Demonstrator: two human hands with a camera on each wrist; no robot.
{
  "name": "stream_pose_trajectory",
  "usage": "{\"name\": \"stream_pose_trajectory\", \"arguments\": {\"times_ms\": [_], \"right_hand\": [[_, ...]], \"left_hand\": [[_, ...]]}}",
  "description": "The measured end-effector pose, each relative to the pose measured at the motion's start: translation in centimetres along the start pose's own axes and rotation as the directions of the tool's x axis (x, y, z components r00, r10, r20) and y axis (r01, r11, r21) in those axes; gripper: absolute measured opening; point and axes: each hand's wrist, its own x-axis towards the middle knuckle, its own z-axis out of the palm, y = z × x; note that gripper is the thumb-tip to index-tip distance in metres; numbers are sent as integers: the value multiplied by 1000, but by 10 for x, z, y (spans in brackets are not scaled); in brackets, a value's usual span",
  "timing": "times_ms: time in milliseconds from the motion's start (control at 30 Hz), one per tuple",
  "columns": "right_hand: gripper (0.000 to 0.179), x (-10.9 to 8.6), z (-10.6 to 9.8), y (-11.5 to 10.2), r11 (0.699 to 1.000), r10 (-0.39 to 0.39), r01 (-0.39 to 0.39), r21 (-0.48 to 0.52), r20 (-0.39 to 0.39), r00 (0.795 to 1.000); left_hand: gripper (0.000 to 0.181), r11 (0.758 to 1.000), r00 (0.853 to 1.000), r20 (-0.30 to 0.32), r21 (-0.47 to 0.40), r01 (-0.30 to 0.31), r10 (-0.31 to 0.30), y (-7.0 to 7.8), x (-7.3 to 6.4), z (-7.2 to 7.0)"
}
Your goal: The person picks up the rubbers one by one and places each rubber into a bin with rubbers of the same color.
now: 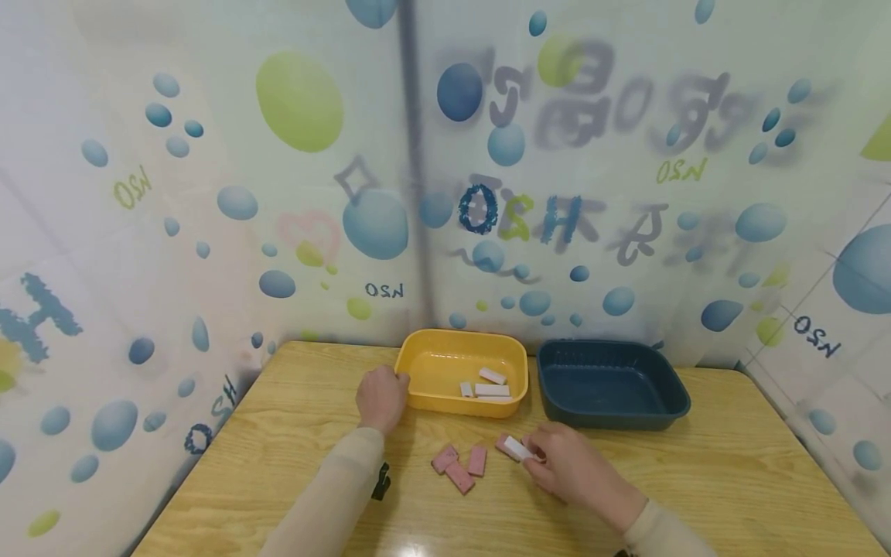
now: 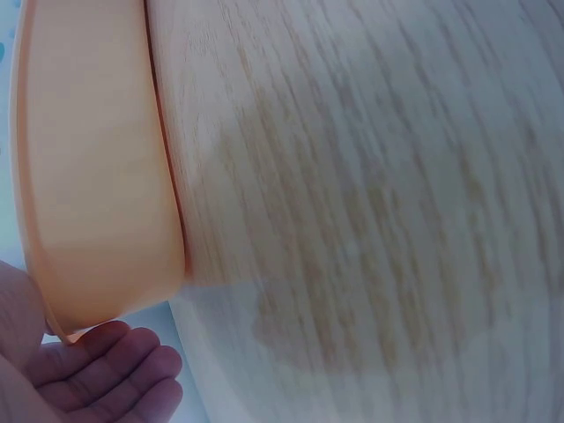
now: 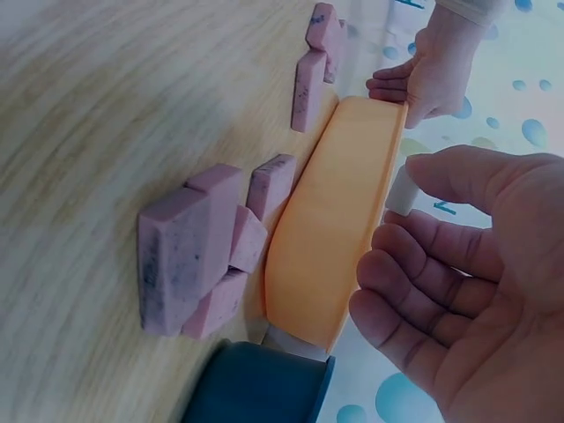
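My left hand (image 1: 382,398) grips the left rim of a yellow plastic bin (image 1: 459,406), thumb on one side and fingers on the other, as the left wrist view shows. My right hand (image 1: 567,462) pinches a small white eraser-like block (image 1: 517,449) between thumb and index finger (image 3: 449,238), over the table in front of the bins. Smudged pink eraser-like blocks lie below it, one pink block (image 1: 501,442) showing beside the white one. Inside the yellow bin, white blocks (image 1: 493,390) lie toward the right end.
A dark blue bin (image 1: 612,418) stands right of the yellow one, its visible floor bare. More pink blocks (image 1: 459,477) lie on the wooden table (image 1: 278,433) before the yellow bin. A patterned curtain (image 1: 473,294) hangs behind the table.
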Motion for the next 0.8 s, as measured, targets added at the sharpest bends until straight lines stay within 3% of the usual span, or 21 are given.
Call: {"name": "stream_pose_trajectory", "arguments": {"times_ms": [200, 533, 800], "right_hand": [[10, 2, -2, 0, 1000, 17, -17, -8, -21, 1000], [17, 11, -5, 7, 999, -27, 25, -23, -109, 994], [14, 17, -10, 9, 999, 43, -45, -17, -126, 991]], "left_hand": [[39, 1000, 1000, 2, -3, 5, -5, 1, 0, -1], [38, 1000, 1000, -4, -8, -7, 7, 0, 0, 0], [39, 1000, 1000, -9, 4, -11, 11, -1, 1, 0]]}}
